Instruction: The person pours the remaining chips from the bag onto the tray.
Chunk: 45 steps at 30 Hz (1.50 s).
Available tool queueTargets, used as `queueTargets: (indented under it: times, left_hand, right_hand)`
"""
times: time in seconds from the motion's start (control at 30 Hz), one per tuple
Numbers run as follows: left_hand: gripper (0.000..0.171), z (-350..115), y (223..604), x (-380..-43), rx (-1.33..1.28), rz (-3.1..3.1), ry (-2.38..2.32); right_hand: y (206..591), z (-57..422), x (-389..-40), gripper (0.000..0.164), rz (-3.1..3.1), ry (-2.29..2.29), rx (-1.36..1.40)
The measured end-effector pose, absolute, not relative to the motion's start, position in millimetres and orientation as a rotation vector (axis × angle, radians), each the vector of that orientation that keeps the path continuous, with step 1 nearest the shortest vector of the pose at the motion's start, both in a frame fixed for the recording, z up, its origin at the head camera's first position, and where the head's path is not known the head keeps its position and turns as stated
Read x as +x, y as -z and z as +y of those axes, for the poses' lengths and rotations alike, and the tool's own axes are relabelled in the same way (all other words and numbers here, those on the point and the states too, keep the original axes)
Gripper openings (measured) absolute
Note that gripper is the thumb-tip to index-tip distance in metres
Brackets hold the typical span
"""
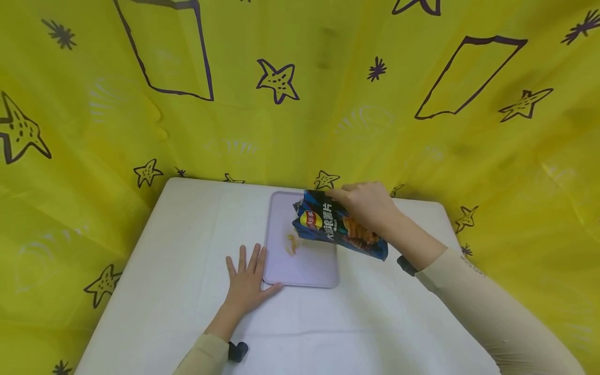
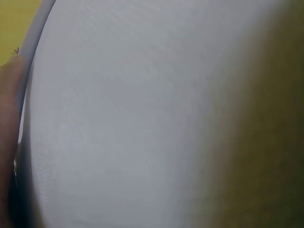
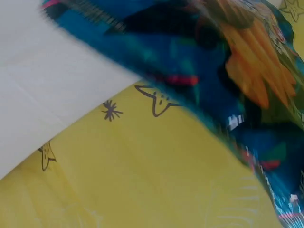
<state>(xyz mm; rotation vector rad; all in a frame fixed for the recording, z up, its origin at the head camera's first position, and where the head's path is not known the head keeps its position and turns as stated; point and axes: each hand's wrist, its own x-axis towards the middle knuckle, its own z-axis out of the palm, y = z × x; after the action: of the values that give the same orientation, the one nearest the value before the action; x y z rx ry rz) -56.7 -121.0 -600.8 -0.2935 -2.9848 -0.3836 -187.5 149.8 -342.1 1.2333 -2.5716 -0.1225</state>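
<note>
My right hand [image 1: 370, 205] grips a dark blue potato chip bag [image 1: 323, 221] from its upper side. The bag lies tilted on its side above a pale purple tray [image 1: 304, 273], with its left end over the tray. A few yellowish chips [image 1: 292, 244] rest on the tray below that end. In the right wrist view the bag [image 3: 190, 61] fills the upper right, and the hand is out of sight. With fingers spread, my left hand [image 1: 246, 286] lies at the tray's lower left corner, thumb along the near edge. Only a strip of hand [image 2: 8, 109] shows in the left wrist view.
A white cloth [image 1: 187, 250] covers the table under the tray. Behind and beside the table hangs a yellow curtain [image 1: 234, 120] with drawn stars. Dark straps sit at both wrists, below beige sleeves [image 1: 492, 307].
</note>
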Motion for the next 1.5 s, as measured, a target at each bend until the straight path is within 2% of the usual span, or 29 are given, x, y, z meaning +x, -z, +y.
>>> queueTargets:
  times: [1.5]
  left_hand:
    - [0.103, -119.2, 592.5, -55.1, -0.287, -3.021, 0.42]
  right_hand:
    - [337.8, 155.7, -187.0, 0.032, -2.483, 0.127, 1.27]
